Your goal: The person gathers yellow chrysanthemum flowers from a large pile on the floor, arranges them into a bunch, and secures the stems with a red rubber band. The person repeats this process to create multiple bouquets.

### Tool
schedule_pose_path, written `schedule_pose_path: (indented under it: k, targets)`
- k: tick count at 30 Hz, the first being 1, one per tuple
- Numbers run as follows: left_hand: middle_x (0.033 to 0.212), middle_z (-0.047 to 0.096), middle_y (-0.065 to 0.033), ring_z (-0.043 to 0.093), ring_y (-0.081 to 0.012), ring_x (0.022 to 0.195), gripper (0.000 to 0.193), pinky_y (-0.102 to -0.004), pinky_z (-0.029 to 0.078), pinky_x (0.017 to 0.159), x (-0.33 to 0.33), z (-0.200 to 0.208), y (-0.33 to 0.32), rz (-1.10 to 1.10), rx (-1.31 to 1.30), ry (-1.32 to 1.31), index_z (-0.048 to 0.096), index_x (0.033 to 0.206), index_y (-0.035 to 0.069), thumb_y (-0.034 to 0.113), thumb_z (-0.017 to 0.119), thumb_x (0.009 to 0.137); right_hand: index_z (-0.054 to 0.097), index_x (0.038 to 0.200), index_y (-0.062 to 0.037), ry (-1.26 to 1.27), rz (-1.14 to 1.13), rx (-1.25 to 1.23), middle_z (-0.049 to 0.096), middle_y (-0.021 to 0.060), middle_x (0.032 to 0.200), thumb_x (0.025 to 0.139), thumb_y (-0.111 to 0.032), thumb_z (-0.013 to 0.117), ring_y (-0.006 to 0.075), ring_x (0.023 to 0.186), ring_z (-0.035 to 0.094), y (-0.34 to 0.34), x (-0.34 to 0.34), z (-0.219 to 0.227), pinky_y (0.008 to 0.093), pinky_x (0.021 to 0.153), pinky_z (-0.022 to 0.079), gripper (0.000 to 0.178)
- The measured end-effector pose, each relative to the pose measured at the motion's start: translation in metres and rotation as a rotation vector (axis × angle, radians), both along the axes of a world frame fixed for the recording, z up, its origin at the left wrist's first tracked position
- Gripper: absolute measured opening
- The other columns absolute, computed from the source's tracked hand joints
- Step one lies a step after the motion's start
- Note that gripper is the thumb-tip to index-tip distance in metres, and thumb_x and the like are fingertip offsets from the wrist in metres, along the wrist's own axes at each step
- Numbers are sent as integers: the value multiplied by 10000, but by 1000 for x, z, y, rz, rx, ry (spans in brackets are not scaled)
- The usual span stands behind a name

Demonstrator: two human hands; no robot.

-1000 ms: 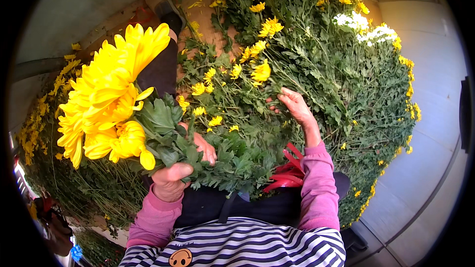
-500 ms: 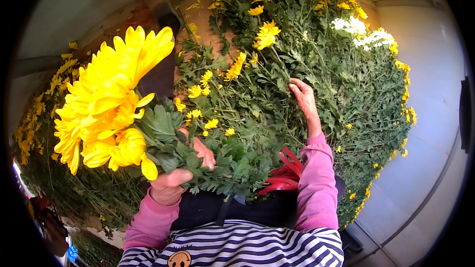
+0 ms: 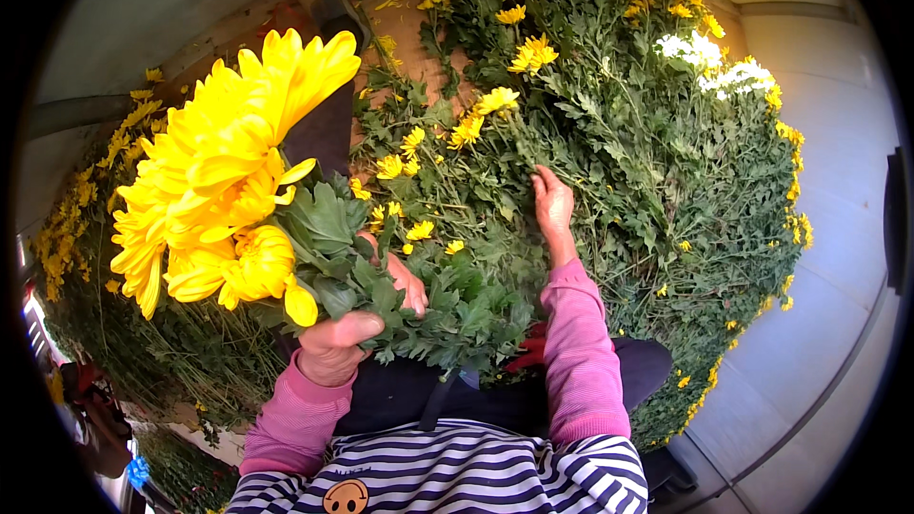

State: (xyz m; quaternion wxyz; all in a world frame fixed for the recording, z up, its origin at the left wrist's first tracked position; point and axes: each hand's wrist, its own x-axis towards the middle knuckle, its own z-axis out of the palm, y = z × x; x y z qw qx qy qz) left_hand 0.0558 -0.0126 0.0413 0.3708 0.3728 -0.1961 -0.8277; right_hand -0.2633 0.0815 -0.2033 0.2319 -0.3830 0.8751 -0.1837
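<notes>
Now the left hand [image 3: 335, 347] has its grip wrapped round a leafy yellow-flowered bunch [image 3: 224, 186], ahead and left of the striped shirt [image 3: 466, 462]! Ahead and right of that shirt, the right hand [image 3: 554, 207] is at a heap of green stems [image 3: 666, 181]; whether its grip pinches one, I can't tell.

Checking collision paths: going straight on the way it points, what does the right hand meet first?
The right hand would meet green leafy stems first, right at its fingers' ends. Depth is unclear, so it may already be touching them.
</notes>
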Motion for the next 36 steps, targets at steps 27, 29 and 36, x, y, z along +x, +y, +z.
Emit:
schedule_pose_path:
  k: [27, 29, 36]
  targets:
    - [1058, 563, -272, 654, -292, 719, 711, -385, 559, 669, 3, -24, -3, -263, -201, 450, 449, 1214, -86, 166, 728, 611, 597, 1204, -42, -42, 337, -639, 550, 170, 1270, 915, -388, 579, 326, 1131, 562, 13, 116, 196, 385, 953, 451, 451]
    - [1023, 540, -293, 643, -309, 695, 724, -403, 544, 645, 4, -24, 1, -303, -244, 568, 457, 1261, 22, 158, 766, 621, 540, 1249, 19, -584, 151, -371, 545, 171, 1287, 919, -462, 547, 284, 1120, 559, 23, 106, 167, 342, 959, 431, 583]
    - [1059, 543, -313, 645, -301, 695, 666, -399, 528, 671, 7, -22, 1, -300, -351, 645, 484, 1230, 60, 171, 776, 642, 660, 1009, -53, -1156, 104, -168, 589, -55, 753, 926, -268, 597, 28, 646, 513, 39, 91, 172, 196, 580, 412, 239]
